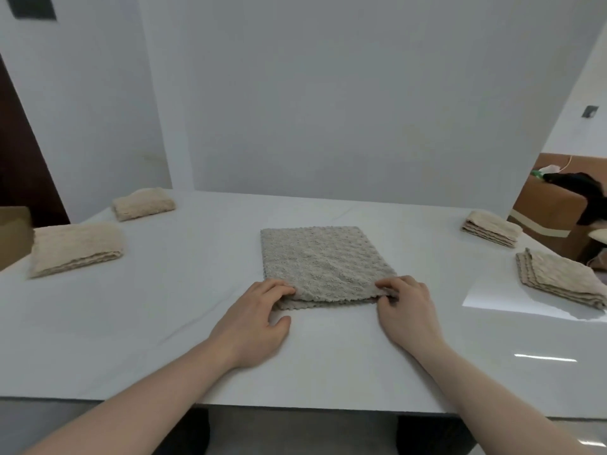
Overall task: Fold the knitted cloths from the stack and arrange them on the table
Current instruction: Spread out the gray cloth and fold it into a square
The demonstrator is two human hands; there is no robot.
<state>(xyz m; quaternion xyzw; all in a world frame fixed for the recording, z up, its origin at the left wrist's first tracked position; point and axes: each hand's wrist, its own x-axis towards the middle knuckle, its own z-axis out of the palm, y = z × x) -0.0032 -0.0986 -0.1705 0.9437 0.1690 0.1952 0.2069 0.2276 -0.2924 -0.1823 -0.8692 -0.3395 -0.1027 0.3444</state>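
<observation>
A grey-beige knitted cloth (320, 261) lies folded in half in the middle of the white table (164, 310). My left hand (256, 320) pinches its near left corner. My right hand (407, 310) pinches its near right corner, with the top layer slightly lifted off the layer below. A stack of flat cloths (558, 280) sits at the right edge. A folded cloth (491, 228) lies behind that stack. Two folded beige cloths lie at the left, one near (77, 247) and one far (143, 203).
A white wall stands behind the table's far edge. A brown cardboard box (13, 234) sits off the left edge. A brown sofa (551, 205) with dark items on it stands beyond the right side. The table's front edge runs just below my forearms.
</observation>
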